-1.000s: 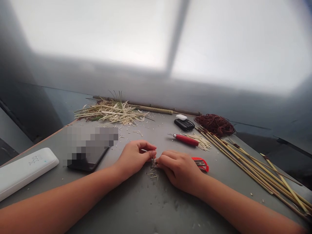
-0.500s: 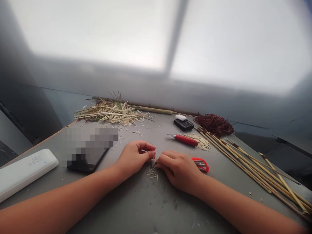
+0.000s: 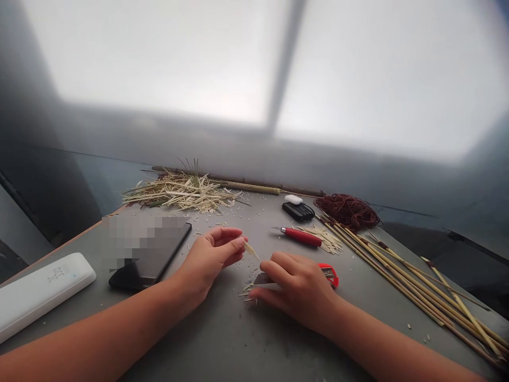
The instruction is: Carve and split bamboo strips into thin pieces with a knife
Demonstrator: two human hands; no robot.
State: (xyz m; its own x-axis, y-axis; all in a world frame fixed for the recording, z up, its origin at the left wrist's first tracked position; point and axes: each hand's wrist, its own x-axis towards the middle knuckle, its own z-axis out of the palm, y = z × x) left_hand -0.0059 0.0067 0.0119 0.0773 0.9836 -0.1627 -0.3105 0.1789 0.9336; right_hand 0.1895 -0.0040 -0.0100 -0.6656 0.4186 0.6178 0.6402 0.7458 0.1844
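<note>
My left hand (image 3: 210, 257) is raised a little off the grey table (image 3: 238, 339) and pinches a thin pale bamboo sliver (image 3: 250, 249) between thumb and fingers. My right hand (image 3: 296, 286) rests on the table just right of it, fingers closed around a small blade (image 3: 260, 279) whose flat metal end points left. Small bamboo chips (image 3: 248, 291) lie under the blade. A red cutter (image 3: 330, 273) lies behind my right hand, partly hidden by it.
A red-handled knife (image 3: 300, 236), a black case (image 3: 298, 210) and a coil of dark red cord (image 3: 348, 209) lie at the back right. Long bamboo sticks (image 3: 401, 270) run along the right. A shavings pile (image 3: 183, 191), a phone (image 3: 153, 257) and a white box (image 3: 40, 286) lie left.
The hands were pressed together over the chips. Now they have come apart: the left lifted up and left with the sliver, the right slid down and right with the blade.
</note>
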